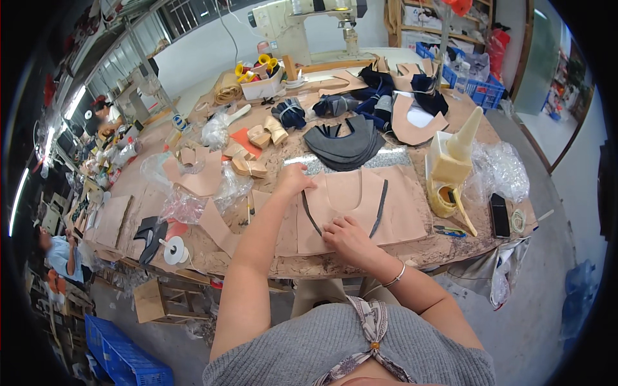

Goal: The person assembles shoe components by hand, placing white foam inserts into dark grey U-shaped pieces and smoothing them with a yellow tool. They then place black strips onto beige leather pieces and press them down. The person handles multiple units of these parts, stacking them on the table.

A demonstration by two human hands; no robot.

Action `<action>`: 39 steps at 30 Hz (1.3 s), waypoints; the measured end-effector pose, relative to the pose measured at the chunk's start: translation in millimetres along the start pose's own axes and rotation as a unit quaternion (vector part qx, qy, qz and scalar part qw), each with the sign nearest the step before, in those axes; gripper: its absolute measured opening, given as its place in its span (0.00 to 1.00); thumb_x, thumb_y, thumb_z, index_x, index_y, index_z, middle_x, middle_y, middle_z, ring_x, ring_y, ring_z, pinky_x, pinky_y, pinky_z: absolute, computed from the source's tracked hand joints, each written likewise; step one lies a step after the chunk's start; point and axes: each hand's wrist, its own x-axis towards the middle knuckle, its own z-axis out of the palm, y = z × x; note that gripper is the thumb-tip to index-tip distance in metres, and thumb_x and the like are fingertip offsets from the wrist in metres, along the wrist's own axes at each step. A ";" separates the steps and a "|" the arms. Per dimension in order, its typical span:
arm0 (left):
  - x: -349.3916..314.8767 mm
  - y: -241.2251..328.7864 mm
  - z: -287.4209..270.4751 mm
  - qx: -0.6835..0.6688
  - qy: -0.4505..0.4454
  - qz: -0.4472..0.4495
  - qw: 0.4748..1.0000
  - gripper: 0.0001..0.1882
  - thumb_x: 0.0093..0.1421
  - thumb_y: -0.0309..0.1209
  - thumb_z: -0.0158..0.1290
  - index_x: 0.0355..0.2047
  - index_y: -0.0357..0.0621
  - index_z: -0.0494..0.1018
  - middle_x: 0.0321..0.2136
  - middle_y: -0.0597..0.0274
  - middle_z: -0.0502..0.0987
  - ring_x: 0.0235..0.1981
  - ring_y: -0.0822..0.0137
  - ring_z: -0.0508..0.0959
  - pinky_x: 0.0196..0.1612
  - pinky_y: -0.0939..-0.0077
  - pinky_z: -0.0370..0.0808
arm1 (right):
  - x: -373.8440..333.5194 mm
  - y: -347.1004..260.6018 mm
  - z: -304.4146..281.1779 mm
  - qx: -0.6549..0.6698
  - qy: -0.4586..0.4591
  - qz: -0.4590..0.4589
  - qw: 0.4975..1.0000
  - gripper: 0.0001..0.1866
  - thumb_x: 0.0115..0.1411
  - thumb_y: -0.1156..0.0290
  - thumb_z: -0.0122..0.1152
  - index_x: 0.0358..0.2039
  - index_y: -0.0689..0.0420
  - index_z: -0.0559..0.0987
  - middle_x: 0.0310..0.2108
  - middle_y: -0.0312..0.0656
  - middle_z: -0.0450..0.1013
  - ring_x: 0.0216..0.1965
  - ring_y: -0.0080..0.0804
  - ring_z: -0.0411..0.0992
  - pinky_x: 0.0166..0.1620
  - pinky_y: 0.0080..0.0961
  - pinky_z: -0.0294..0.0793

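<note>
A beige leather-like piece [344,193] with a U-shaped cutout lies before me on more beige sheets. Two narrow dark strips run down it, the left strip [311,212] and the right strip [380,209]. My left hand [294,180] is at the upper end of the left strip, its fingers closed there, partly hidden. Lower down, my right hand [347,239] rests on the piece with fingers spread and bent, tips by that strip's lower end. Behind lie a stack of dark grey curved pieces [344,145] and a speckled slab [399,156].
To the right stand a yellowed glue pot [443,201] with a brush, a cone-topped container [450,157], pens [449,231] and a phone [499,215]. At left are plastic bags [235,186], a white spool [174,251] and wooden blocks [250,167]. A sewing machine [309,29] stands behind.
</note>
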 end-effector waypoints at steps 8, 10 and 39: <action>-20.3 -2.5 17.9 0.054 0.125 0.265 0.955 0.19 0.45 0.31 0.65 0.37 0.40 0.76 0.29 0.56 0.79 0.35 0.57 0.79 0.39 0.67 0.76 | -0.4 -3.3 -1.4 -0.019 0.015 0.000 1.000 0.06 0.50 0.74 0.54 0.28 0.57 0.78 0.37 0.39 0.72 0.44 0.36 0.69 0.52 0.35 0.64; -34.3 -8.1 43.2 0.121 0.145 0.288 0.939 0.16 0.48 0.28 0.61 0.38 0.39 0.75 0.33 0.54 0.78 0.38 0.55 0.78 0.42 0.64 0.75 | -0.8 -1.8 1.0 -0.010 0.019 0.005 1.000 0.06 0.51 0.74 0.54 0.28 0.57 0.78 0.37 0.39 0.72 0.44 0.36 0.69 0.52 0.35 0.64; -161.3 91.8 84.7 0.106 -0.022 0.258 0.960 0.49 0.63 0.61 0.37 0.64 0.24 0.45 0.66 0.33 0.44 0.69 0.41 0.44 0.68 0.49 0.43 | 21.8 138.7 -24.3 -0.022 0.059 0.231 0.971 0.13 0.46 0.69 0.69 0.33 0.58 0.81 0.36 0.47 0.75 0.37 0.47 0.74 0.43 0.37 0.74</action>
